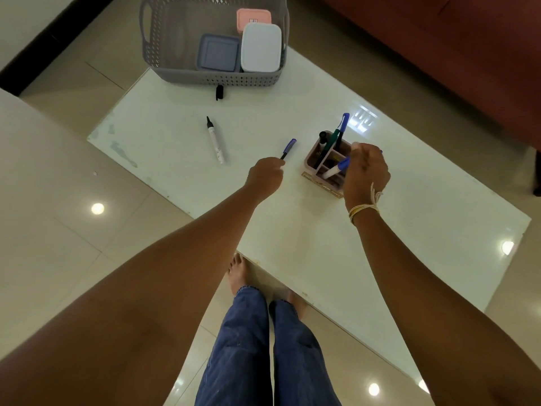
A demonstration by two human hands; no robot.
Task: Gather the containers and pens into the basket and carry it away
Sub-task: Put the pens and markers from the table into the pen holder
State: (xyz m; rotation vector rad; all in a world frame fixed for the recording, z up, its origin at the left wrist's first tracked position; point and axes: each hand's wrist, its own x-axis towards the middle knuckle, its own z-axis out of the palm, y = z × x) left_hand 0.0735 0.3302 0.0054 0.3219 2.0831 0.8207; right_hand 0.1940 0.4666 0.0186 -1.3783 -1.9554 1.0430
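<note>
I am holding a blue-capped pen (pixel 288 148) in my left hand (pixel 265 177), fingers curled round its lower end so the cap is pointing up and away, just left of the pen holder (pixel 325 164). My right hand (pixel 367 171) is hovering over the holder's right side, fingers curled round another blue-capped marker (pixel 336 169) whose white barrel is slanting down into a front compartment; I judge I am dropping it in. So I am in the pen-gathering step, loading loose pens into the holder before anything moves to the basket. Next I am needing to slot the left-hand pen into a free compartment, then reach for the uncapped white marker (pixel 215 140) lying on the desk (pixel 409 230) left of centre, and its black cap (pixel 219 92), which seems to be the small piece lying just in front of the basket. The holder's back compartments are already carrying a black pen, a green one and a tall blue-capped one, standing tilted. In the upper middle of the frame, the grey basket (pixel 175 39) is sitting at the desk's far edge, holding three lidded containers: a blue-grey one (pixel 218 52), a white one (pixel 261 47) beside it, and a pink one (pixel 253 18) behind.
</note>
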